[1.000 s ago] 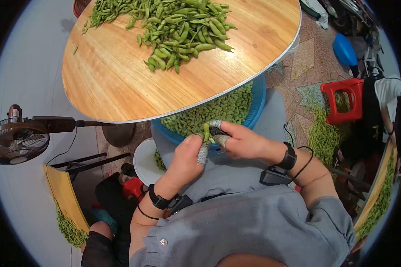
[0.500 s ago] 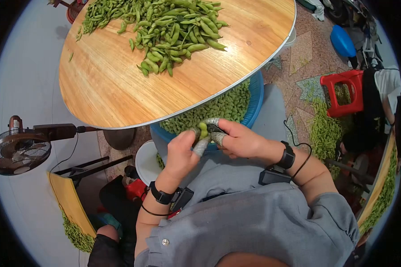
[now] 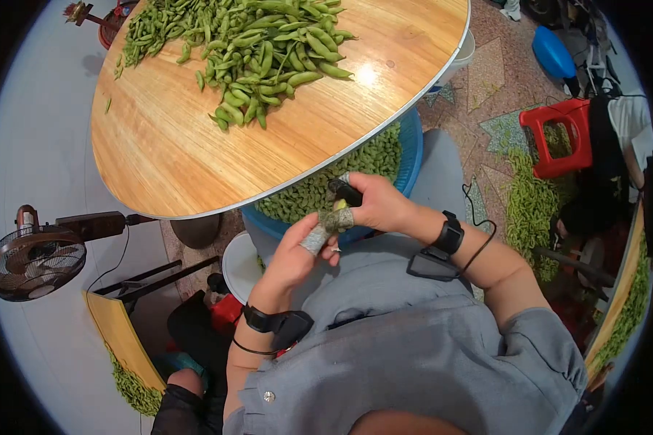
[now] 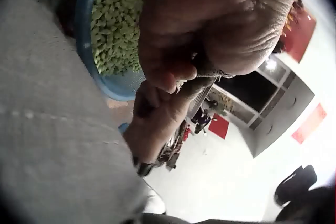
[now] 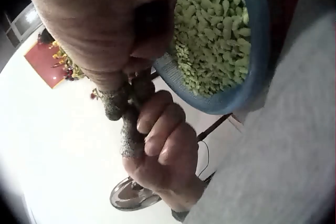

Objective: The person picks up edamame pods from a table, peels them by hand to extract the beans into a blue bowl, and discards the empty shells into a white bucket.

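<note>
1 blu basin (image 3: pixel 412 148), 1 fan (image 3: pixel 40 264)

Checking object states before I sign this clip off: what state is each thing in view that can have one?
Edamame pod: pinched between both hands; opened or not, can't tell.
Left hand: curled, pinching the pod.
Right hand: curled, pinching the same pod.
Blue basket: upright, holding light green edamame.
Round wooden table: bearing a heap of edamame pods.
White tub: some green showing inside.
Electric fan: running or not, unclear.

Grn pods (image 3: pixel 276 54) piled on rd. wood tbl (image 3: pixel 196 159).
</note>
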